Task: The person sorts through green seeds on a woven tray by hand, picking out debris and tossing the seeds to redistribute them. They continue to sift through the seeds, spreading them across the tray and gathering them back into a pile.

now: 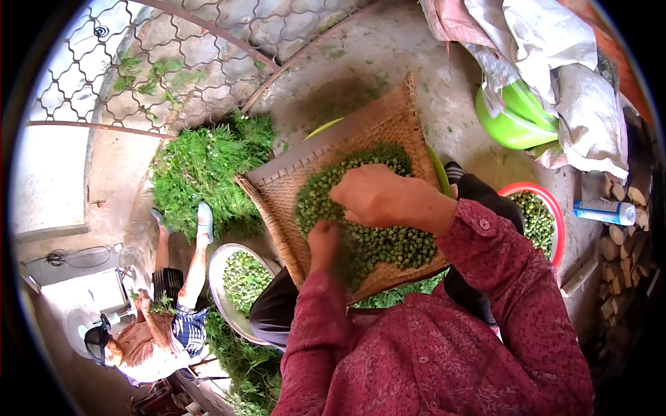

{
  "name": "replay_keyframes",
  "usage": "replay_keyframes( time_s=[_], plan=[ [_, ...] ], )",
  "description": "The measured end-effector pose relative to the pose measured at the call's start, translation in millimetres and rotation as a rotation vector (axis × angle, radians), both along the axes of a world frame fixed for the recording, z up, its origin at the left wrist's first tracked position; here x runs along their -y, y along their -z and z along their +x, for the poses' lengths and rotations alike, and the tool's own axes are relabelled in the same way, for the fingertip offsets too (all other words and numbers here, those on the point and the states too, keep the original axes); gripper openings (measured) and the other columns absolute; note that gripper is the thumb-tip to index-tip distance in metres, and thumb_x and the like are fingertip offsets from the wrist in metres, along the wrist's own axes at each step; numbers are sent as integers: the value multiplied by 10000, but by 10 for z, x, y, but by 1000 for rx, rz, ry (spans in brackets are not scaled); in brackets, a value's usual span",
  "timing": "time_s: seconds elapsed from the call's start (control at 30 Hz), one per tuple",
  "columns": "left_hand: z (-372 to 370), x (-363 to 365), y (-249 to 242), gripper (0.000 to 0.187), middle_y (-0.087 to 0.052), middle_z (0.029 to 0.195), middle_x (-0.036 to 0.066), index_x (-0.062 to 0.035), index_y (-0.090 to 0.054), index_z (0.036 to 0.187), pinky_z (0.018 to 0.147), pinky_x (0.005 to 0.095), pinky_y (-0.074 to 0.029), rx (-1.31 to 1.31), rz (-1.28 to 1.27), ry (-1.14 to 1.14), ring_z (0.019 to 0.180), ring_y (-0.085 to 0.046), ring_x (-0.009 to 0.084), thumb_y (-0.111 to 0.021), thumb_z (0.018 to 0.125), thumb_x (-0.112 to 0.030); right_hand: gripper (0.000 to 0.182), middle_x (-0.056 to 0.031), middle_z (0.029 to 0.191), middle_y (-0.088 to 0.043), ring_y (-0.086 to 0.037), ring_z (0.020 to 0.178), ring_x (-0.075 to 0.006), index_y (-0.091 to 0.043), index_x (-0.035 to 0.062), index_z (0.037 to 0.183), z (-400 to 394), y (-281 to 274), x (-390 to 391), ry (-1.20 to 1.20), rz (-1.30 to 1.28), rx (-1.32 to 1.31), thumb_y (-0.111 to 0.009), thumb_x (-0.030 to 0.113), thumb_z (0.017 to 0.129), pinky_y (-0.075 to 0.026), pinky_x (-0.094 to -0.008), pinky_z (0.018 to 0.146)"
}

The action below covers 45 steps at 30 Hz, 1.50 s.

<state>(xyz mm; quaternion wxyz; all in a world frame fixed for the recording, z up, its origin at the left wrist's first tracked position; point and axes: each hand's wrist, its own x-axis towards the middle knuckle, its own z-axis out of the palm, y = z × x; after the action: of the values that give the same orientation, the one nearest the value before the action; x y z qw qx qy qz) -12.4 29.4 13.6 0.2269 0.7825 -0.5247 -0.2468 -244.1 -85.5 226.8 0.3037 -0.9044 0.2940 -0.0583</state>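
Observation:
A woven tray (277, 187) rests over the person's lap, tilted in the view, with many small green buds (402, 246) spread on it. Above the middle of the buds is my right hand (381, 197), its fingers curled down and their tips hidden behind the hand. Lower left of it, my left hand (324, 244) is at the buds near the tray's left side, its fingers smeared by motion. A dark green blurred patch lies beside the left hand.
Feathery green plants (208, 170) are heaped on the floor at the left. A metal basin (216, 274) and a red-rimmed basin (555, 215) hold green buds. Another person (152, 333) sits at the lower left. Sacks (590, 111), a green basin (510, 125) and firewood (614, 243) stand right.

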Motion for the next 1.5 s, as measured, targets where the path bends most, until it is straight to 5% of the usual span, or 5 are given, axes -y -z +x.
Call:
replay_keyframes(
  time_s=[0.27,0.5,0.83,1.0,1.5],
  plan=[
    [131,-228,-682,129,-477,691,-6,-82,-546,939,608,316,-416,-1395,19,-514,600,-458,128,-556,811,-73,165,-166,763,-582,-564,803,-356,-558,27,763,3,26,-18,-17,-7,4,-601,169,689,-442,-458,702],
    [208,-384,-621,155,-451,763,12,-79,-553,895,702,326,-388,-2006,-230,-136,678,-420,167,-559,742,-107,197,-166,757,-576,-558,800,-365,-548,23,773,-17,-24,8,-37,-3,38,-612,196,703,-437,-464,700],
    [164,-380,-478,69,-571,860,44,-103,-542,749,691,371,-410,-1914,-153,-544,845,-523,221,-574,723,-159,227,-171,781,-582,-558,814,-364,-553,35,825,-1,-30,11,-57,33,-20,-623,227,725,-440,-463,704],
    [476,-442,287,131,-599,874,107,-59,-604,779,685,377,-462,-302,-26,-157,812,-568,278,-605,715,-174,229,-172,781,-581,-560,807,-366,-551,38,829,3,-32,-2,-60,15,-8,-625,229,727,-443,-466,706],
    [-163,-168,59,238,-632,810,137,-36,-624,903,668,363,-478,183,38,-267,709,-606,266,-639,702,-164,173,-162,801,-596,-568,827,-352,-578,40,780,-39,0,-23,7,0,80,-595,186,688,-442,-451,733]
  ],
)
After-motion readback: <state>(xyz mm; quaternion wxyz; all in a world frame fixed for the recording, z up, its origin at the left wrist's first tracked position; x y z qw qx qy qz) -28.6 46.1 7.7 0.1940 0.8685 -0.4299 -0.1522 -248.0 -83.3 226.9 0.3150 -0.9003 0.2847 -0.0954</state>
